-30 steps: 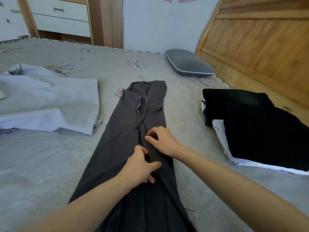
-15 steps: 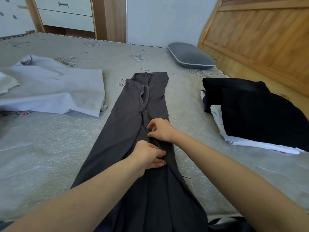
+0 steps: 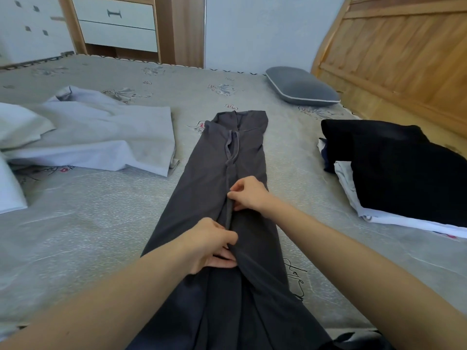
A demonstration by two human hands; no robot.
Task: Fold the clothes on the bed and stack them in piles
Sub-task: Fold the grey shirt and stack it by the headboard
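Dark grey trousers [image 3: 202,188] lie lengthwise down the middle of the bed [image 3: 80,236], waistband at the far end, legs running off the near edge. My left hand [image 3: 212,245] pinches the raised middle fold of the trousers low down. My right hand [image 3: 249,194] pinches the same fold a little farther up. To the right sits a stack of folded clothes, black garments [image 3: 404,173] on top of a white one [image 3: 394,218]. A light grey garment [image 3: 101,137] lies unfolded at the left.
A grey pillow [image 3: 300,87] rests at the far right by the wooden headboard [image 3: 404,51]. A white and wood drawer unit [image 3: 118,24] stands beyond the bed. White cloth [image 3: 10,190] shows at the far left edge.
Both hands have closed on the trousers' middle fold and lifted it into a ridge. The view has tilted down slightly.
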